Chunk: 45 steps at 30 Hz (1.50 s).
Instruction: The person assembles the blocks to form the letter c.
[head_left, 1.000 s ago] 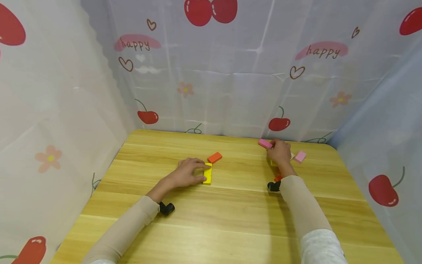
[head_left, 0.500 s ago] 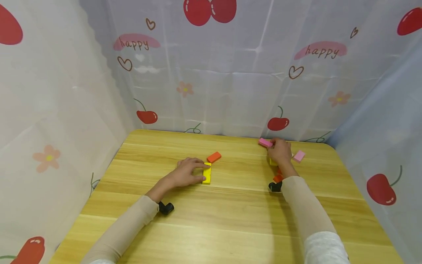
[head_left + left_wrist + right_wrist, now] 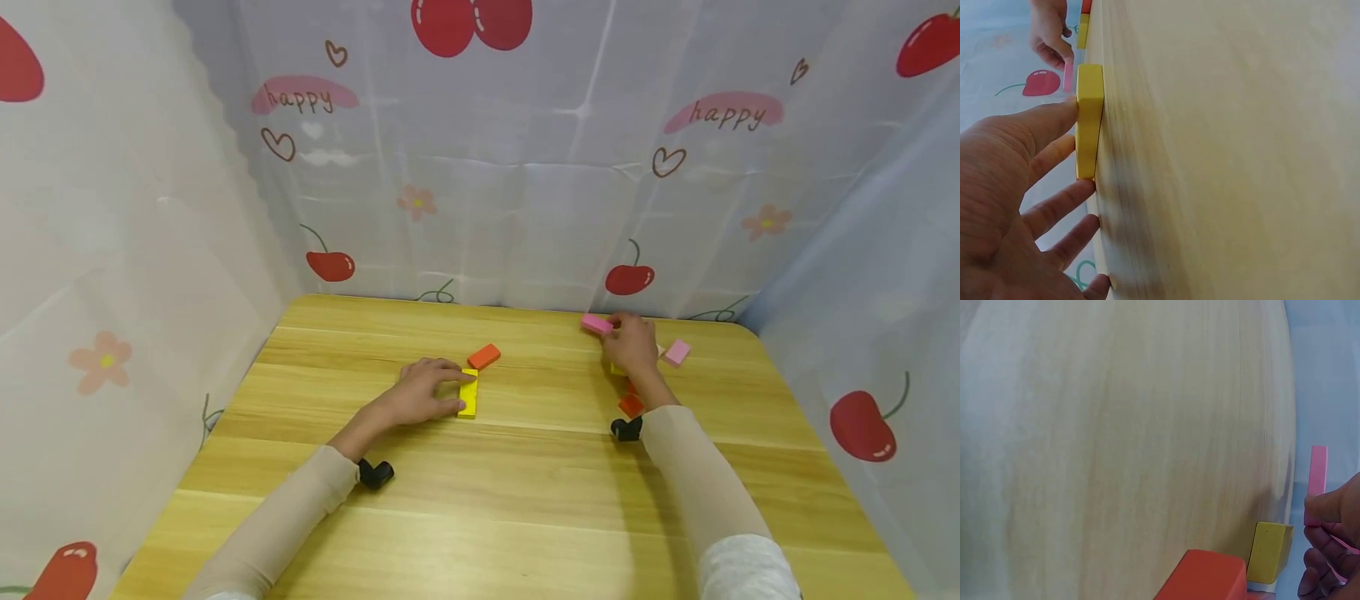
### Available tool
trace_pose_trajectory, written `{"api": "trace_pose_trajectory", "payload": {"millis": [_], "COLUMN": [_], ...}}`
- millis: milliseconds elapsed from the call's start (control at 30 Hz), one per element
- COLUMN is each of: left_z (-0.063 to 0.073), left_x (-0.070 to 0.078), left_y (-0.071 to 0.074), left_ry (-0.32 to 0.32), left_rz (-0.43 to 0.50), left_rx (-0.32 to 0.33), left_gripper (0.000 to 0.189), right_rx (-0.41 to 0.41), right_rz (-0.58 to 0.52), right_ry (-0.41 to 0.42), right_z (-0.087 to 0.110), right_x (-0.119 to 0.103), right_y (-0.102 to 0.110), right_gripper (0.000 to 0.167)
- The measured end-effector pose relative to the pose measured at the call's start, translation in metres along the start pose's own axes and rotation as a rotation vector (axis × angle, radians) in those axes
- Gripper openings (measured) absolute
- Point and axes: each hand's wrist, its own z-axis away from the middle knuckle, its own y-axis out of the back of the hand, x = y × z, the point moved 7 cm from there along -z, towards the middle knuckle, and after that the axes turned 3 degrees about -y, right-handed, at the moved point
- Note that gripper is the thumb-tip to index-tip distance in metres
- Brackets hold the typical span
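Observation:
My left hand [image 3: 420, 396] lies spread on the table, with thumb and fingertips touching a flat yellow block [image 3: 469, 394]. The left wrist view shows the thumb tip against that yellow block [image 3: 1089, 119], the fingers fairly straight. Just beyond it lies an orange block [image 3: 484, 357]. At the back right, my right hand [image 3: 633, 346] pinches a pink block [image 3: 596, 325] between thumb and fingers. In the right wrist view the pink block [image 3: 1317, 472] juts out past the thumb. Below the right hand is another yellow block [image 3: 1266, 553], partly hidden in the head view.
Near the right wrist lies an orange-red block [image 3: 632, 406], large in the right wrist view. A light pink block [image 3: 677, 353] and a mostly hidden beige piece [image 3: 661, 352] sit right of that hand. A printed curtain [image 3: 487, 233] hangs behind the wooden table [image 3: 480, 517].
The right wrist has shifted slightly to the right, showing more of the orange-red block. Both hands stay at their blocks; the head view has turned a little.

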Motion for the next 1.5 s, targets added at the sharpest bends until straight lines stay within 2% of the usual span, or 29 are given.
{"api": "trace_pose_trajectory", "payload": {"millis": [533,1133,1267,1500], "left_z": [0.001,0.002,0.002,0.001], "left_x": [0.0,0.002,0.001,-0.001], "left_y": [0.0,0.0,0.0,-0.001], "left_ry": [0.008,0.007,0.004,-0.012], "left_rz": [-0.001,-0.002,0.0,0.0], "left_rx": [0.0,-0.003,-0.002,0.006], "left_gripper": [0.05,0.05,0.05,0.05], "right_rx": [-0.012,0.013,-0.01,-0.052], "right_rz": [-0.011,-0.087,-0.08,-0.087], "right_ry": [0.053,0.182,0.211,0.194], "right_z": [0.005,0.016,0.018,0.019], "right_x": [-0.009,-0.02,-0.024,-0.023], "right_y": [-0.001,-0.001,-0.004,-0.008], "right_gripper": [0.037,0.033,0.033,0.034]}}
